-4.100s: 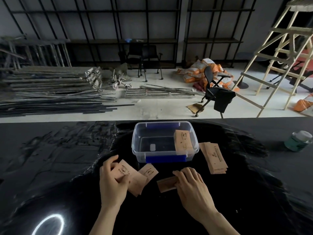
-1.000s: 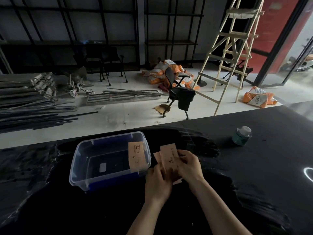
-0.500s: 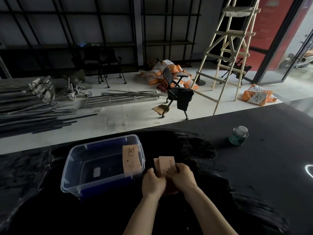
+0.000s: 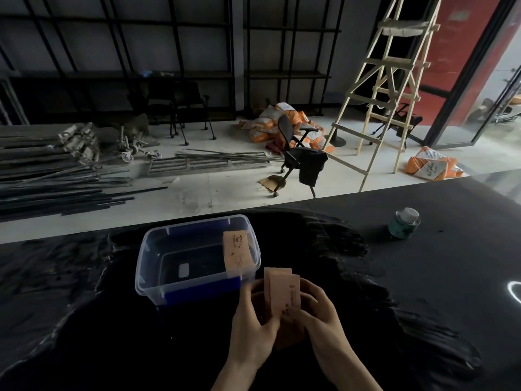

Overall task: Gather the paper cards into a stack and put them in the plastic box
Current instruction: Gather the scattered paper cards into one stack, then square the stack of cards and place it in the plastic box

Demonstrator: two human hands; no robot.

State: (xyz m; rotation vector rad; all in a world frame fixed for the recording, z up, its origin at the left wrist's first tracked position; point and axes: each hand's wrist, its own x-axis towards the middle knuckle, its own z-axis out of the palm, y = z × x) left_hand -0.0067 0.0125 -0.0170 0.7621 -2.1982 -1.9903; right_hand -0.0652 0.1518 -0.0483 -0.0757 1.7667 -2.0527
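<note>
Since half a second ago both hands have kept the gathered cards upright between them, and the bundle now stands a little taller above the knuckles while the box sits closer to the hands in view. Left hand (image 4: 255, 324) curls around the left side of the stack of paper cards (image 4: 283, 294), its fingers (image 4: 248, 294) bent and pressed against the card edges. Right hand (image 4: 321, 314) cups the right side, fingers (image 4: 311, 290) wrapped over the edge, thumb behind the front card. Both grips are closed on the stack, which is held just above the dark table (image 4: 423, 277) near its front edge. Just left of the stack and behind it stands the clear plastic box (image 4: 158, 249), with a single card (image 4: 236, 253) leaning upright against its right wall. A small green jar (image 4: 404, 224) stands well apart toward the table's far right.
</note>
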